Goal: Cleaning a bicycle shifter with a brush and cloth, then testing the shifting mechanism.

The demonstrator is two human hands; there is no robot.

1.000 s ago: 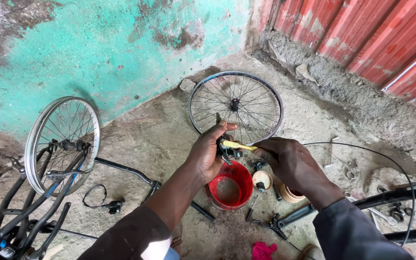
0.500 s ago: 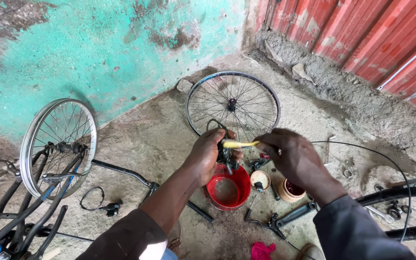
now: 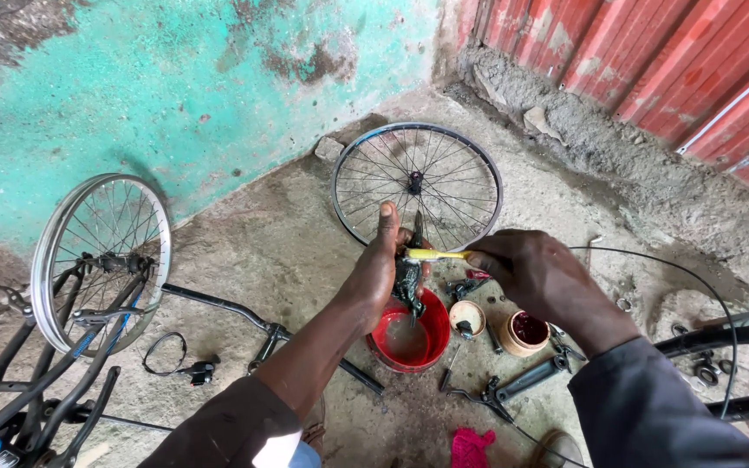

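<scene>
My left hand holds a dark, greasy bicycle part upright over a red bowl that has liquid in it. My right hand grips a yellow-handled brush and presses its tip against that part. Both hands meet just above the bowl's rim. How the part is shaped in detail is hard to tell, since my fingers hide much of it.
A spoked wheel lies flat by the green wall. A second wheel sits in a black bike frame at left. Small tubs, metal parts, a cable, a pink cloth and handlebars lie around.
Both hands with the part and brush have stayed together over the red bowl. The view has shifted slightly, so the hands sit a little lower and more central.
</scene>
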